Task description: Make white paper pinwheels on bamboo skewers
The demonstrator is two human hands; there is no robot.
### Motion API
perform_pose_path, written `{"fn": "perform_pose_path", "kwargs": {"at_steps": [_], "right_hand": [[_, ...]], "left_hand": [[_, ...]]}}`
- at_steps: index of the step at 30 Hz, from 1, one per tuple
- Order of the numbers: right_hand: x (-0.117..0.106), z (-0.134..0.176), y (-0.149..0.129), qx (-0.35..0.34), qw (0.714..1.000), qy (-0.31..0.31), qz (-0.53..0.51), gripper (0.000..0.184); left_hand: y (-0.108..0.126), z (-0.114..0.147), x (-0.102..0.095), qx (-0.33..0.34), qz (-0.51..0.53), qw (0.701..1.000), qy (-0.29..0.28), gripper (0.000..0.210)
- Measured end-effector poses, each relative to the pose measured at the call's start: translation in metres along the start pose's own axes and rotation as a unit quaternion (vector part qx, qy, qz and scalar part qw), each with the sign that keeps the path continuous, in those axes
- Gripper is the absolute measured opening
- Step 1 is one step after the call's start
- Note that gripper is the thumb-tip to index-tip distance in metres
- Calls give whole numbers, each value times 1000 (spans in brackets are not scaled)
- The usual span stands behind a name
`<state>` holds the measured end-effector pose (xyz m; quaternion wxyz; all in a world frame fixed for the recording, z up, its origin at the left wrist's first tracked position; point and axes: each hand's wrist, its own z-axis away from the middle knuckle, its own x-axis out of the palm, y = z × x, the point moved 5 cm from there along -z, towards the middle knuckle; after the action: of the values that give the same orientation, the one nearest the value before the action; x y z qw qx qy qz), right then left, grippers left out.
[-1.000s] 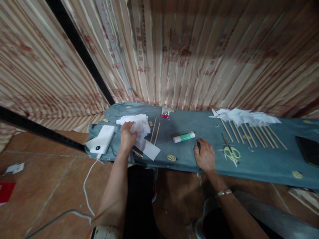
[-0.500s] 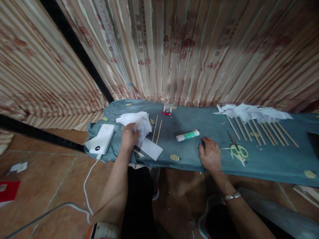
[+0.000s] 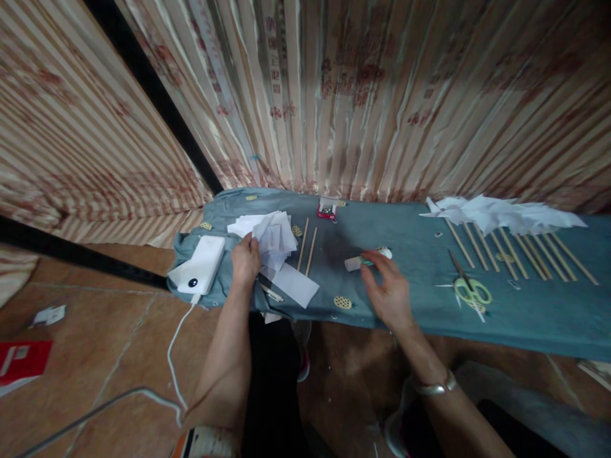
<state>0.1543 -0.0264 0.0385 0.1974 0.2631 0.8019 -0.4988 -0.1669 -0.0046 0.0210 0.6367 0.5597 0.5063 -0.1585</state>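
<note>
My left hand (image 3: 245, 259) pinches the edge of a thin white paper sheet (image 3: 275, 236) between thumb and fingers, its near side raised off a fanned stack of white papers (image 3: 241, 224). A green and white glue stick (image 3: 353, 263) lies on the cloth under my right hand (image 3: 389, 289). The thumb and fingers close around its middle and hide part of the label. Just right of the left hand lies a separate white paper piece (image 3: 296, 286), overlapping the lower ends of two thin wooden sticks (image 3: 310, 251).
Green-handled scissors (image 3: 471, 292) lie to the right with paper scraps. Behind them, white paper flags (image 3: 506, 215) on several wooden sticks form a row. A small red box (image 3: 327, 208) stands at the back; a white power bank (image 3: 205, 264) with cable lies left.
My right hand has moved left and forward from the bare cloth onto the glue stick. My left hand has raised the edge of the paper sheet. The view has shifted slightly.
</note>
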Motion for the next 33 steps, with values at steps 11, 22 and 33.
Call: {"fn": "perform_pose_path", "kwargs": {"at_steps": [11,22,33], "right_hand": [[126,-44,-79,-77,976,-203,-29,22],[164,-49,-83,-167,941,-285,73,37],[154,-45,-72,-160,942,-295,26,33]], "left_hand": [[-2,1,-5,-5,0,1000,18,30],[-3,3,-4,-11,18,1000,21,33],[5,6,0,-7,-28,999,-30,33]]}}
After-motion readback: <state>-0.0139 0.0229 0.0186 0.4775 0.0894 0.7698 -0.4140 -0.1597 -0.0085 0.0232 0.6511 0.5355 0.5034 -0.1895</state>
